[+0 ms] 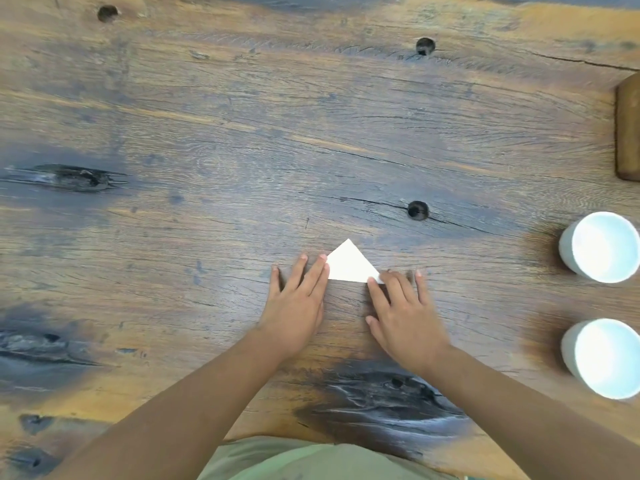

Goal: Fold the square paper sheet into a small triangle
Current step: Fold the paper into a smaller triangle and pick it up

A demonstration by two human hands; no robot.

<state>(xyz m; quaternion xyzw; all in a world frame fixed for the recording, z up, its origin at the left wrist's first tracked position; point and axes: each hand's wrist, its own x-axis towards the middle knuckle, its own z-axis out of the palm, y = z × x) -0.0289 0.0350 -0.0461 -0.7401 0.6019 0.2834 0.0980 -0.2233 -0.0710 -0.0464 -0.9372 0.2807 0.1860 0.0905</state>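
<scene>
A small white paper triangle (348, 263) lies flat on the wooden table (242, 150), its apex pointing away from me. My left hand (298, 303) rests flat on the table, fingers spread, its index fingertip touching the triangle's left corner. My right hand (401, 310) also lies flat, and its index fingertip presses on the triangle's right corner. Neither hand grips the paper.
Two white cups (599, 245) (602, 356) stand at the right edge of the table. A brown wooden object (627, 126) lies at the far right. Dark knots and cracks mark the table surface.
</scene>
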